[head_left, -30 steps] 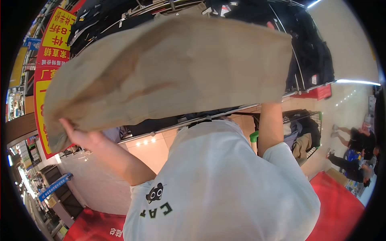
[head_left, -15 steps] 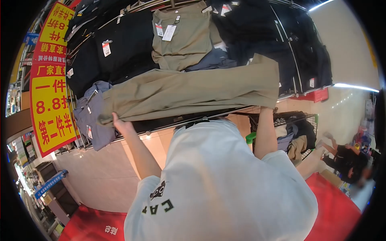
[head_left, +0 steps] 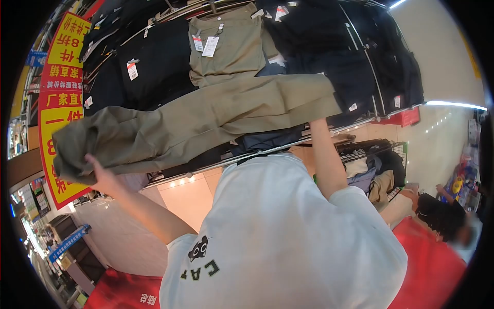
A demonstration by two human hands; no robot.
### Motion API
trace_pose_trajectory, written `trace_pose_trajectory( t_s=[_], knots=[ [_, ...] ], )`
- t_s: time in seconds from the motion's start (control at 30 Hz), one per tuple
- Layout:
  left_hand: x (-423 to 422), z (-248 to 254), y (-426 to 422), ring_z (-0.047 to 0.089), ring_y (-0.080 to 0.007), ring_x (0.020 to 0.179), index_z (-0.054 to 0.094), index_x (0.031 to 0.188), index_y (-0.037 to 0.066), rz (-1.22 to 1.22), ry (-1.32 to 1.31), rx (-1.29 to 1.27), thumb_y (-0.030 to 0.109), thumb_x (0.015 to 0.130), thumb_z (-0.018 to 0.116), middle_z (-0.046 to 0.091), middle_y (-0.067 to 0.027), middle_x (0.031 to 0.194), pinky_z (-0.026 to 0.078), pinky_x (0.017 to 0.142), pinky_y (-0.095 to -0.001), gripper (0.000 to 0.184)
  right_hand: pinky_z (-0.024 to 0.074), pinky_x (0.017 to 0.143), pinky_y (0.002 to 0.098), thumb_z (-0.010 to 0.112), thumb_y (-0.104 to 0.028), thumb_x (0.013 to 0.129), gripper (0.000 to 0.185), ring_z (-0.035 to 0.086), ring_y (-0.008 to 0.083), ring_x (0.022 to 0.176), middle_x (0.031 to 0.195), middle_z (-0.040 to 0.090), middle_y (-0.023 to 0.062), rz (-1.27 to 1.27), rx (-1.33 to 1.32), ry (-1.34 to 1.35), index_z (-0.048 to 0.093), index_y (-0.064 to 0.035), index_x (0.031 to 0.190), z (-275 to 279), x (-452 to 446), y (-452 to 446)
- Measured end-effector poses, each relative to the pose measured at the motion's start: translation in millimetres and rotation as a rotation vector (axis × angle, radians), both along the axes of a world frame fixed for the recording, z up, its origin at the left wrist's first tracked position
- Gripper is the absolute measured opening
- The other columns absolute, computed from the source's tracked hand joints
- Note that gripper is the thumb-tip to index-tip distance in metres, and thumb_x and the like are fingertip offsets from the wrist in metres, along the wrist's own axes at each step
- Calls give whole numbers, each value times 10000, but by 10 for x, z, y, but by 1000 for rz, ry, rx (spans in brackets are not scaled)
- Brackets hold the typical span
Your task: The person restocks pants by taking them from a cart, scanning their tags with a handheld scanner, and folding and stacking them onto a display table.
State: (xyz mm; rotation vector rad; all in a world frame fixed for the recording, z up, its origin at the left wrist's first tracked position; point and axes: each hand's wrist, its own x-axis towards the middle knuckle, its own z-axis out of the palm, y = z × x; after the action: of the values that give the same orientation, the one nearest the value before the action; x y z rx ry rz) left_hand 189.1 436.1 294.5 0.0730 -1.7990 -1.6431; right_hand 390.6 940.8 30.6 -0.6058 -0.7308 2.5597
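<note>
Olive trousers (head_left: 206, 116) stretch sideways between my two hands, above the front of the clothes display. My left hand (head_left: 103, 177) holds their bunched left end, with the thumb showing against the cloth. At the flatter right end, my right hand (head_left: 318, 125) is under the fabric and holds it up; its fingers are hidden. Behind lie folded olive trousers (head_left: 231, 51) with white and red tags. Dark folded trousers (head_left: 159, 56) lie on either side of them.
The metal rail (head_left: 206, 167) runs along the display's front edge. A red and yellow sign (head_left: 64, 103) stands at the left. A wire cart with clothes (head_left: 381, 170) is beyond my right arm. A person in dark clothes (head_left: 437, 213) is at the far right.
My left hand has moved left and slightly down, taking the trousers' left end over the sign's edge. My right hand has shifted left and up. The person at far right has changed posture.
</note>
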Motion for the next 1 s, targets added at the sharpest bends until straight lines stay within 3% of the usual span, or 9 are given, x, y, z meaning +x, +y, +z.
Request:
trace_pose_trajectory(
  t_s=[0.07, 0.13, 0.23, 0.33, 0.4, 0.43, 0.5, 0.67, 1.0],
  knots=[
    [257, 10, 757, 610, -193, 992, 600, 1213, -46, 69, -169, -75, 126, 872, 739, 651, -127, 1164, 482, 863, -337, 407, 387, 1111, 451, 308, -480, 1038, 570, 450, 264, 1353, 1505, 431, 57, -11, -84, 77, 341, -161, 1510, -115, 14, -201],
    [545, -272, 1301, 644, -247, 950, 622, 1173, -71, -102, -181, -524, -52, 762, 607, 677, -143, 1050, 476, 911, -340, 411, 385, 1113, 453, 304, -481, 1039, 571, 447, 265, 1356, 1507, 429, 56, -21, -127, 118, 340, -162, 1511, -155, 26, -203],
    [892, -825, 2204, 449, -311, 1347, 526, 1363, 8, -651, -28, -551, -96, 657, 587, 507, -161, 1428, 312, 1133, -387, 716, 350, 1134, 477, 234, -490, 1043, 584, 394, 269, 1398, 1542, 383, 56, -41, 22, 10, 335, -160, 1515, -95, -14, -355],
    [1200, -1680, 2900, 410, -375, 1359, 472, 1418, 79, -924, 4, -839, -5, 630, 655, 430, -183, 1482, 281, 1130, -514, 813, 357, 1133, 458, 241, -485, 1043, 583, 414, 269, 1381, 1534, 393, 56, -112, -185, -57, 335, -155, 1513, -317, 78, -399],
    [1379, -2204, 3175, 418, -377, 1349, 448, 1438, 103, -1007, -3, -1010, 20, 645, 675, 419, -180, 1490, 281, 1122, -534, 829, 374, 1123, 450, 270, -500, 1036, 588, 427, 278, 1367, 1521, 411, 60, 127, 1177, -382, 360, -147, 1496, -891, 144, -434],
    [1468, -2483, 3256, 408, -378, 1356, 435, 1448, 108, -1048, 30, -1170, 20, 638, 679, 408, -175, 1499, 285, 1119, -536, 850, 374, 1123, 450, 270, -500, 1036, 588, 427, 278, 1367, 1521, 411, 60, 118, 1171, -392, 360, -147, 1496, -844, 171, -463],
    [1551, -2602, 3370, 399, -379, 1363, 423, 1458, 114, -1092, 74, -1330, 20, 632, 683, 398, -171, 1508, 290, 1116, -539, 872, 373, 1120, 450, 300, -514, 1028, 585, 440, 282, 1352, 1500, 438, 64, -135, -340, -168, 393, -147, 1474, -596, 229, -493],
    [1390, -2212, 3574, 404, -406, 1347, 406, 1450, 110, -1018, -108, -934, 60, 728, 648, 418, -177, 1471, 271, 1096, -621, 763, 332, 1145, 448, 316, -622, 987, 675, 433, 261, 1360, 1499, 441, 50, -138, -374, -93, 416, -152, 1461, -103, 168, -530],
    [1525, -2659, 3652, 340, -428, 1392, 357, 1482, 67, -1182, -166, -1229, 156, 751, 694, 349, -275, 1493, 254, 1140, -560, 809, 312, 1148, 419, 307, -570, 1007, 650, 388, 243, 1393, 1529, 401, 63, -134, -232, -111, 389, -127, 1476, -249, 416, -681]
  ],
)
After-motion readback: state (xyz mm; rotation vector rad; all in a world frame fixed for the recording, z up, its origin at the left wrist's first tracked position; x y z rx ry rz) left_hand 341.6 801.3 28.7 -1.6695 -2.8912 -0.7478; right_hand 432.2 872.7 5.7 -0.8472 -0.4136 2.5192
